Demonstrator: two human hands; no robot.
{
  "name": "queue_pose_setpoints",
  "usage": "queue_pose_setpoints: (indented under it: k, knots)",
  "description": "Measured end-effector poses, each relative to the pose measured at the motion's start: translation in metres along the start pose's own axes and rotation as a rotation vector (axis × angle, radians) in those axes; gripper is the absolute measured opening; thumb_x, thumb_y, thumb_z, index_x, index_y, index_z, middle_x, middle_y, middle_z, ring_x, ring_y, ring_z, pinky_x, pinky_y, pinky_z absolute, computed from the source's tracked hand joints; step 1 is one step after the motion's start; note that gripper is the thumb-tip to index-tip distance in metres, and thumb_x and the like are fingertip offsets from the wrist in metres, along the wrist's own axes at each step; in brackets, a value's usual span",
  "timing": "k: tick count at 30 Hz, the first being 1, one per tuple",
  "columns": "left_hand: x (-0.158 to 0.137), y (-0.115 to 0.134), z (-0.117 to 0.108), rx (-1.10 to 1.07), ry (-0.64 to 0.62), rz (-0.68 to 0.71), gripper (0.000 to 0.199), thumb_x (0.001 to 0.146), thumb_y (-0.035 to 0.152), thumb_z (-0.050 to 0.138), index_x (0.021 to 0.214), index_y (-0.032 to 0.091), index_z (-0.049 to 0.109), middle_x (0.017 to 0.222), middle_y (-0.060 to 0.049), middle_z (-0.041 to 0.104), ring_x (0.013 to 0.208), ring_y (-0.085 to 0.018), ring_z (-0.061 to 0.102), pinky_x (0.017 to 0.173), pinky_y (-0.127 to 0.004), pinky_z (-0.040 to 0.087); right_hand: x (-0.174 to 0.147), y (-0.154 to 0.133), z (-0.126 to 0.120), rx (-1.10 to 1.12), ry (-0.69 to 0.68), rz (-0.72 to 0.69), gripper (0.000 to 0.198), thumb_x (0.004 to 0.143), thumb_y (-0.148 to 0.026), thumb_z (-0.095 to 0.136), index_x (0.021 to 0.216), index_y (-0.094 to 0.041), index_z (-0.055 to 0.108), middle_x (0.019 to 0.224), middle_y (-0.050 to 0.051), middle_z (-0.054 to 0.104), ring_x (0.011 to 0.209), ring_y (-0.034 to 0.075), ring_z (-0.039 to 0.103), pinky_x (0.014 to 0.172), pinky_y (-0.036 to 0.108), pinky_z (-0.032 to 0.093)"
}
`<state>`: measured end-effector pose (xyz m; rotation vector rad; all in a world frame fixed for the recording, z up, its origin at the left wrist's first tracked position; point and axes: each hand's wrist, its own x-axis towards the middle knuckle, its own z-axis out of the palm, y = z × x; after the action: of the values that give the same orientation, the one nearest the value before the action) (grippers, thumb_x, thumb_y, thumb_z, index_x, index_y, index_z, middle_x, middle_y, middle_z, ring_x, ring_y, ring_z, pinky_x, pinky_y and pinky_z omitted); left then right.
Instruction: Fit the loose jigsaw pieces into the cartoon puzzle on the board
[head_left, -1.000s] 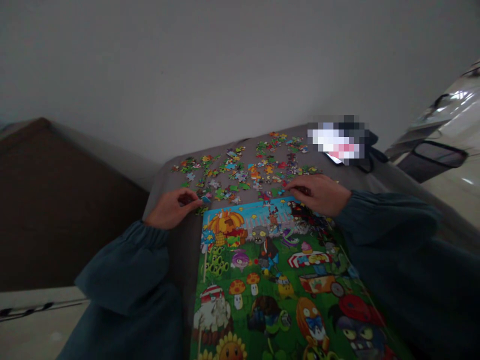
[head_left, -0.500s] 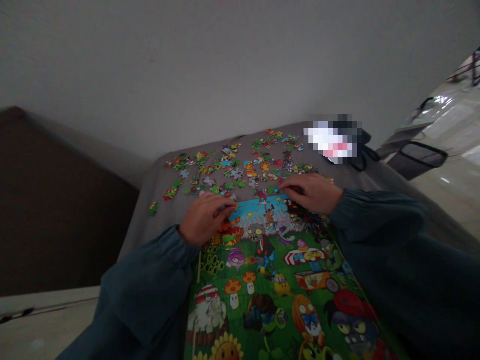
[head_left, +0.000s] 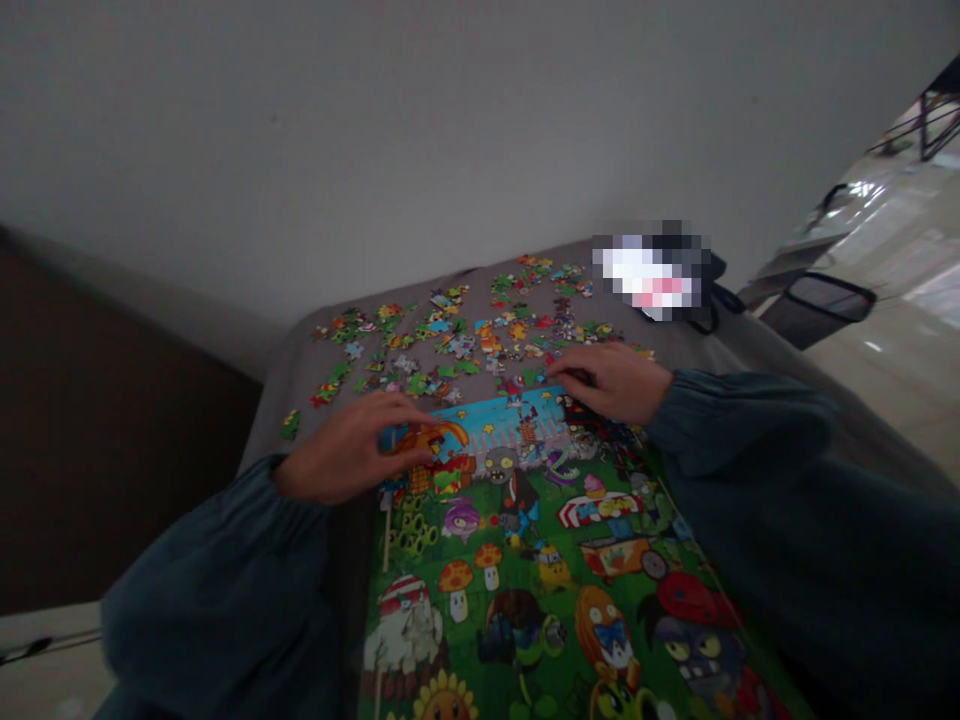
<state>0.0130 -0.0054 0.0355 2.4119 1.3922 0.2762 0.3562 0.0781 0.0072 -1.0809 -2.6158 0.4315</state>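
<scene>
- Our left hand [head_left: 349,445] has drawn back leftwards along the far edge of the flat, green-and-blue, cardboard-looking cartoon jigsaw [head_left: 521,568] since half a second ago, its thumb and forefinger now visibly parted; our right hand [head_left: 619,385] keeps almost the same place beside that edge.
- Beneath everything we have the grey cloth-covered table [head_left: 270,425], with a plain grey wall [head_left: 375,150] beyond it.
- Next in size comes the cartoon jigsaw itself, lying flat between our forearms. Its long axis seems to run straight away from us (the near end leaves the view, so we cannot be sure), and its far edge slants slightly up towards the right.
- That far edge is the relation we judge to count most: its left corner lies under and just ahead of our left fingers, which makes the left hand the nearer one there, while the right hand covers the right corner.
- Our left thumb and forefinger stand fairly wide, with printed orange and blue showing between them and no piece that we can make out. Our right fingertips are narrow, just past the edge; whether they grip anything we cannot tell.
- Smallest are the loose, many-coloured, knobbed puzzle pieces [head_left: 486,338], scattered beyond both hands, plus one green-and-yellow piece [head_left: 291,424] lying apart, left of our left hand.
</scene>
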Motion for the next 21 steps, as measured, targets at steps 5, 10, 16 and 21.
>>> queue_pose_setpoints:
  k: [5, 10, 16, 21]
  knots:
    - [0.003, -0.004, 0.01, -0.009, -0.082, 0.057, 0.039, 0.093, 0.062, 0.06, 0.1, 0.027, 0.076, 0.102, -0.004, 0.071, 0.096, -0.021, 0.065, 0.094, -0.039, 0.048, 0.0, 0.0, 0.001, 0.006, 0.008, 0.006, 0.027, 0.093, -0.024, 0.05, 0.105, -0.021, 0.075, 0.098, 0.007, 0.077, 0.084, 0.02, 0.069, 0.079, 0.034, 0.051]
    - [0.014, 0.015, 0.026, 0.047, -0.014, -0.014, 0.034, 0.092, 0.054, 0.065, 0.085, 0.021, 0.071, 0.091, -0.004, 0.069, 0.09, -0.022, 0.063, 0.084, -0.037, 0.048, 0.0, -0.001, 0.001, 0.0, 0.005, 0.01, 0.027, 0.094, -0.024, 0.05, 0.105, -0.021, 0.075, 0.096, 0.007, 0.076, 0.083, 0.02, 0.069, 0.079, 0.034, 0.051]
    - [0.017, 0.018, 0.036, 0.102, 0.09, -0.046, 0.033, 0.095, 0.052, 0.061, 0.098, 0.021, 0.072, 0.101, -0.006, 0.071, 0.096, -0.025, 0.064, 0.095, -0.044, 0.047, 0.0, -0.001, 0.0, -0.01, 0.003, 0.0, 0.028, 0.093, -0.024, 0.05, 0.105, -0.02, 0.075, 0.1, 0.009, 0.076, 0.087, 0.021, 0.07, 0.081, 0.036, 0.052]
    - [0.01, 0.006, 0.027, 0.119, 0.117, 0.013, 0.04, 0.096, 0.055, 0.059, 0.114, 0.022, 0.073, 0.107, -0.008, 0.069, 0.102, -0.026, 0.064, 0.095, -0.043, 0.05, 0.0, -0.001, -0.001, 0.004, 0.001, -0.004, 0.029, 0.094, -0.025, 0.049, 0.107, -0.02, 0.074, 0.103, 0.009, 0.076, 0.09, 0.022, 0.07, 0.084, 0.038, 0.052]
